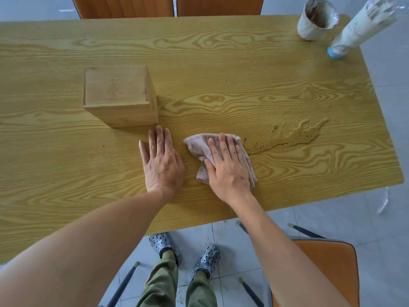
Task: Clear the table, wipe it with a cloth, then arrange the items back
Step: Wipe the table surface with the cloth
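On the yellow wood table [221,63], my right hand [228,167] presses flat on the cloth [199,149] beside a spill [296,136], and my left hand [162,160] lies flat, fingers spread, near the wooden box [119,96].

The table [221,63] is yellow with wavy brown wood lines. The cloth [199,145] is pale pink. The box [119,96] is light brown. The spill [298,135] has dark specks.
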